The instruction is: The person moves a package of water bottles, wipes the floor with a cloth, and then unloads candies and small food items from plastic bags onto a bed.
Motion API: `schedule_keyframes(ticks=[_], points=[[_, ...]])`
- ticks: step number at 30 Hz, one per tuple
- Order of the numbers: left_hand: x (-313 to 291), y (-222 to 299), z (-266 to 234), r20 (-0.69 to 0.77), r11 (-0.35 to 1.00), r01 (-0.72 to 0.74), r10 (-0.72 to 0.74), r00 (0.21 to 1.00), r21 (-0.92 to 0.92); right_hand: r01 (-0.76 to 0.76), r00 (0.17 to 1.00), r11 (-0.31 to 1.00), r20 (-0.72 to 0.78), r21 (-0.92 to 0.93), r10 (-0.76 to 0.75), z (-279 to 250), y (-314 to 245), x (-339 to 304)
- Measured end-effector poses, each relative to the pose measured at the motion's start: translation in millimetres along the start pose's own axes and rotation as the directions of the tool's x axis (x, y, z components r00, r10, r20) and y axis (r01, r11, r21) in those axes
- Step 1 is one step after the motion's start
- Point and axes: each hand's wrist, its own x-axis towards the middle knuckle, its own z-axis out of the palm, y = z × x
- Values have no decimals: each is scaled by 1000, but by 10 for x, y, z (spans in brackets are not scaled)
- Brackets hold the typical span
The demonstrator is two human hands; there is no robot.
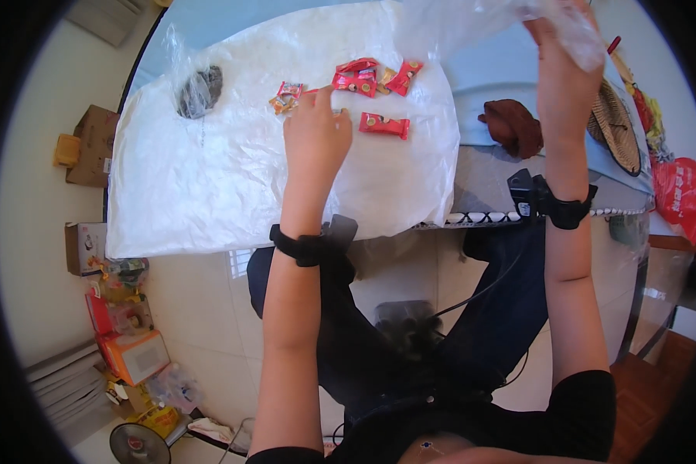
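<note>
My left hand [317, 127] is over a white plastic sheet [209, 170], back up, its index finger and thumb apart. Just beyond its fingers lie small wrapped sweets [288, 94] in red and yellow. A red-wrapped sweet [384, 125] rests to its right, and a cluster of red packets [356, 77] sits farther back with another red packet [403, 77] beside it. Raised at the upper right, my right hand [568, 66] grips a clear plastic bag [479, 23], which spreads leftward, partly out of the picture. What lies under my left fingertips is hidden.
A dark lump in clear plastic [199, 93] lies at the sheet's far left. Right of the sheet are a brown cloth [512, 127] and a woven item [615, 127]. A red bag [679, 197] stands far right. Boxes [135, 356] and a fan [139, 445] occupy the left floor.
</note>
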Motion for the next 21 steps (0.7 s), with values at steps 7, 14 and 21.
schedule_keyframes(ticks=[7, 14, 21], points=[[-2, -98, -26, 171, 993, 92, -103, 980, 69, 131, 935, 893, -246, -431, -256, -257, 707, 172], [210, -697, -224, -29, 877, 321, -333, 942, 357, -67, 978, 684, 87, -727, 189, -1208, 1928, -52], [276, -1358, -318, -34, 774, 494, -526, 850, 395, 78, 979, 363, 141, -929, 149, -598, 1143, -263]])
